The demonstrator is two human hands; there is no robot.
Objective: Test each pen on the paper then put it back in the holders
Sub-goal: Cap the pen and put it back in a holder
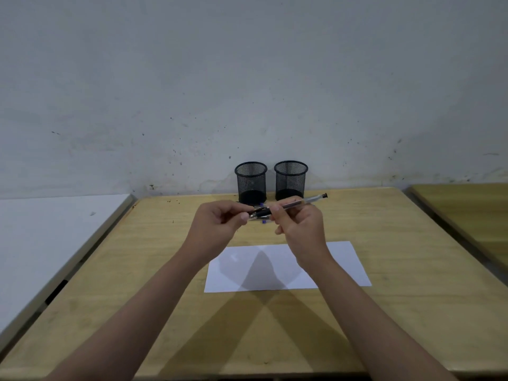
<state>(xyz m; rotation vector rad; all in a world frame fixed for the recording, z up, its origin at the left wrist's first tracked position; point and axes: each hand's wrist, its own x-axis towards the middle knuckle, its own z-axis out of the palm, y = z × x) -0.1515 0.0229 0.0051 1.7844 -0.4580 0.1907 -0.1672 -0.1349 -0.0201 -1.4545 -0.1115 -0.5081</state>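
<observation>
Two black mesh pen holders stand side by side at the table's far edge, the left holder (pixel 251 180) and the right holder (pixel 290 178); both look empty. A white sheet of paper (pixel 343 265) lies flat on the table nearer to me. Above the table, between paper and holders, my right hand (pixel 299 226) grips a clear-barrelled pen (pixel 305 201) with its black end pointing up right. My left hand (pixel 217 221) pinches that pen's black cap end (pixel 259 214). Other pens with blue tips (pixel 264 221) lie on the table behind my hands, mostly hidden.
The wooden table (pixel 137 270) ends at a grey wall just behind the holders. A white surface (pixel 41 243) adjoins on the left and another wooden table (pixel 467 204) on the right.
</observation>
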